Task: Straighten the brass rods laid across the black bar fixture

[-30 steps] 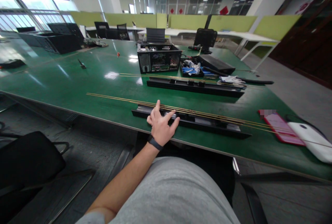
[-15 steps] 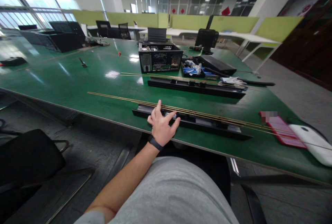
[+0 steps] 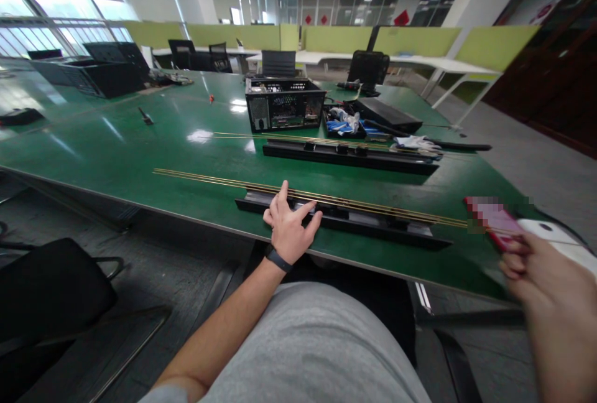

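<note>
While the left hand (image 3: pixel 293 229), unclenched with fingers spread, rests over the gold-coloured rods (image 3: pixel 373 206) lying along the near black channel (image 3: pixel 396 235) on the green counter (image 3: pixel 116 166), the right hand (image 3: pixel 543 269) curls its fingers by the red-edged phone (image 3: pixel 497 219), its grip too blurred to tell.

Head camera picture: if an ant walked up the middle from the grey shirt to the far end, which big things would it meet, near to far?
Grey shirt → front black rail → back black rail → open computer case → yellow-green partition
</note>
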Demonstrator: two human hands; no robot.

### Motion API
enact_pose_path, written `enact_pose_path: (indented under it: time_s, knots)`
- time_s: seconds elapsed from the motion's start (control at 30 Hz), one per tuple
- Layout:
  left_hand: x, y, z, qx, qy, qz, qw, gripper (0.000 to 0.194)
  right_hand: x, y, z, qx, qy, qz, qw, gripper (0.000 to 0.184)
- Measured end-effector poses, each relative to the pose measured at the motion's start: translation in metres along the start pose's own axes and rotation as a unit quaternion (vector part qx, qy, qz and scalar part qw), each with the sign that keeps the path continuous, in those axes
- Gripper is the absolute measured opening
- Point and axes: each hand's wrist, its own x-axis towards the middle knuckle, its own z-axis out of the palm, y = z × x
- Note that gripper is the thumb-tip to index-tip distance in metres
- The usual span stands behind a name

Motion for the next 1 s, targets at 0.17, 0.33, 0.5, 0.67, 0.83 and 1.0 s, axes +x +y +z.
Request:
enact_pose_path:
  time_s: [0.17,0.33,0.5,0.67,0.83,1.0]
  knots:
    - [0.001,0.002,-0.002,-0.001,-0.009,-0.007,1.0,0.025,-0.04,0.022,0.032,0.032,-0.051,0.001,0.998,0.014]
    - [0.001,0.002,-0.002,-0.005,-0.004,-0.006,1.0,0.024,-0.063,0.035,0.042,0.028,-0.131,0.007,0.991,0.026]
    - [0.0,0.0,0.0,-0.006,0.0,-0.001,1.0,0.025,-0.069,0.038,0.046,0.025,-0.136,-0.004,0.99,0.04]
    - [0.0,-0.001,0.001,-0.006,0.001,-0.001,1.0,0.025,-0.064,0.034,0.043,0.043,-0.094,0.011,0.995,0.029]
    - [0.0,0.0,0.001,-0.005,0.003,-0.001,1.0,0.025,-0.075,0.031,0.05,0.032,-0.131,0.022,0.991,0.036]
    - [0.0,0.0,0.002,-0.005,0.004,0.0,1.0,0.025,-0.093,0.032,0.064,0.0,-0.161,0.023,0.987,0.044]
